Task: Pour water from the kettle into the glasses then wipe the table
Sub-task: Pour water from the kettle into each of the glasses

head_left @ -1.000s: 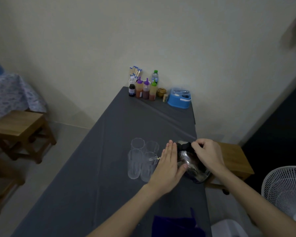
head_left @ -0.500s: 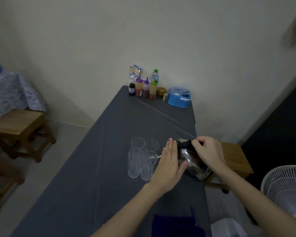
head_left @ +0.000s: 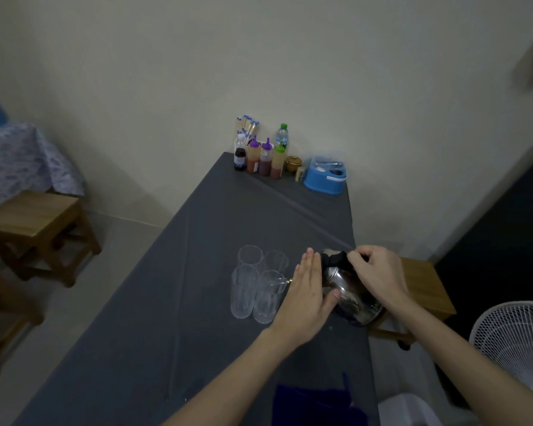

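Observation:
A shiny steel kettle (head_left: 348, 296) is tilted to the left over the grey-clothed table (head_left: 173, 302). My right hand (head_left: 379, 276) grips its black handle. My left hand (head_left: 306, 295) lies flat against the kettle's body, fingers straight. The spout tip reaches the rim of the near right glass (head_left: 268, 298), and a thin stream of water shows there. Several clear glasses (head_left: 250, 281) stand close together just left of the kettle. A dark purple cloth (head_left: 314, 405) lies at the table's near edge.
Sauce bottles (head_left: 263, 156), a water bottle, a small jar and a blue plastic box (head_left: 325, 176) stand at the table's far end by the wall. Wooden stools (head_left: 34, 232) stand to the left and one at the right. A white fan (head_left: 517, 345) stands at the right.
The kettle has tipped a little further toward the near right glass. Both hands stay on it in nearly the same place.

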Demonstrator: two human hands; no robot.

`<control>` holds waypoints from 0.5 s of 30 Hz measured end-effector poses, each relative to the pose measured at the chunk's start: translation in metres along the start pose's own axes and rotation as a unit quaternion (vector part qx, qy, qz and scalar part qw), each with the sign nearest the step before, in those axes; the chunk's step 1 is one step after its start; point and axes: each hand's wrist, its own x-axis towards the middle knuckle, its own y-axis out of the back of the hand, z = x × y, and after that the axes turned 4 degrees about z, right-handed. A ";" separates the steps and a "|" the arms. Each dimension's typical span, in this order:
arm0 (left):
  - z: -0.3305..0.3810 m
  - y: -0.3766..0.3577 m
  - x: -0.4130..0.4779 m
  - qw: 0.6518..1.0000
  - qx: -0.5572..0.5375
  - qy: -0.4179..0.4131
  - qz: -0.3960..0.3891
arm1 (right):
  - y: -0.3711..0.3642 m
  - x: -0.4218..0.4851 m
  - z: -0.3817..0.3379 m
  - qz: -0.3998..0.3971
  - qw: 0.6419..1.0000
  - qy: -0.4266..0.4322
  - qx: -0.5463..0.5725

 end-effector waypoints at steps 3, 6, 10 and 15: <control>0.001 0.000 0.001 1.000 0.007 -0.001 -0.001 | 0.001 0.000 0.002 0.000 1.000 -0.010 0.005; 0.002 0.000 0.001 1.000 0.006 -0.001 -0.004 | 0.001 -0.001 0.003 0.000 1.000 -0.011 0.007; 0.002 0.000 0.001 1.000 0.008 -0.001 -0.009 | 0.000 -0.002 0.006 0.002 1.000 -0.012 0.005; 0.003 -0.001 0.001 1.000 0.007 -0.006 -0.007 | -0.002 -0.002 0.010 0.009 1.000 -0.008 0.000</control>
